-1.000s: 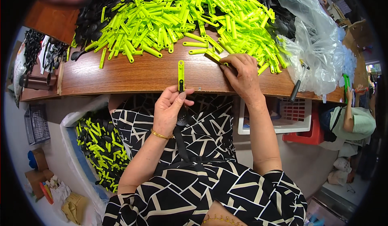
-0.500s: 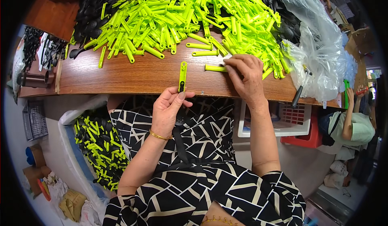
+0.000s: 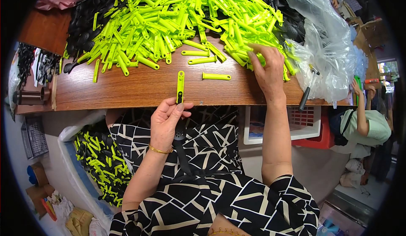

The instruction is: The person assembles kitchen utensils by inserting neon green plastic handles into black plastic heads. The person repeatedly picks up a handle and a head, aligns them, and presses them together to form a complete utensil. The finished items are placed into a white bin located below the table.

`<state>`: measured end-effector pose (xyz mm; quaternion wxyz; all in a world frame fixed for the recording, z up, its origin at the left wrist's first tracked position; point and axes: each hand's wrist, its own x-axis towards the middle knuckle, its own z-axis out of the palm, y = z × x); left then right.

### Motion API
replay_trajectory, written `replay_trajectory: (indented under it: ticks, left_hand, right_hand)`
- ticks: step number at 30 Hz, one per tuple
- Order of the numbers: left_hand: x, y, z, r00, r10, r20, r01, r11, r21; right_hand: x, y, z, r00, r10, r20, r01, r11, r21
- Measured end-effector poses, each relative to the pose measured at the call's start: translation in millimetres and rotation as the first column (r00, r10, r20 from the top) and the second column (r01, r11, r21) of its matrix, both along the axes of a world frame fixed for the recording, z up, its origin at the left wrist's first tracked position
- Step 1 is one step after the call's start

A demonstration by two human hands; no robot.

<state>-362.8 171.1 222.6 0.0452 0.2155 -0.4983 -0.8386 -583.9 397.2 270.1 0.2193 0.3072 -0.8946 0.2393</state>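
My left hand (image 3: 167, 120) is at the near edge of the wooden table (image 3: 127, 90), pinching a tool with a lime-green plastic handle (image 3: 180, 84) that stands up over the edge, its black part hanging down below the hand. My right hand (image 3: 266, 69) reaches into the big heap of lime-green handles (image 3: 177, 20), fingers spread on its near right side; whether it grips one I cannot tell. One loose green handle (image 3: 216, 76) lies on the bare wood between my hands.
Black plastic parts (image 3: 86, 22) lie piled at the table's far left. A clear plastic bag (image 3: 325, 46) bulges at the right, a hammer (image 3: 306, 90) beside it. A sack of assembled green-and-black pieces (image 3: 99, 162) sits at my left. Another person (image 3: 366, 124) is at the right.
My right hand let a green handle drop on the wood and moved right and farther back into the heap. My left hand kept its hold at the table edge.
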Motion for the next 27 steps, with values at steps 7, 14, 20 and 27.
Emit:
replay_trajectory:
  ticks: [7, 14, 20, 27]
  left_hand:
    - [-0.1, -0.3, 1.3, 1.000, 0.004, -0.007, -0.004, 1.000, -0.010]
    - [-1.7, 1.1, 2.2, 1.000, 0.003, 0.006, -0.002, 0.999, -0.048]
    - [-1.5, 1.1, 4.8, 1.000, 0.018, 0.015, -0.018, 0.999, -0.038]
    - [-0.9, 3.1, 6.2, 1.000, 0.023, 0.013, -0.022, 0.999, -0.042]
  right_hand:
    - [-25.7, -29.6, -6.0, 0.996, 0.025, -0.082, -0.008, 0.979, 0.203]
    - [-36.5, -4.7, 3.4, 0.999, -0.020, -0.038, 0.025, 0.992, 0.127]
    - [-30.3, -6.5, 8.9, 0.859, 0.117, 0.499, 0.167, 0.856, -0.489]
    - [-32.2, 1.1, 5.6, 0.967, -0.047, 0.249, 0.083, 0.987, -0.138]
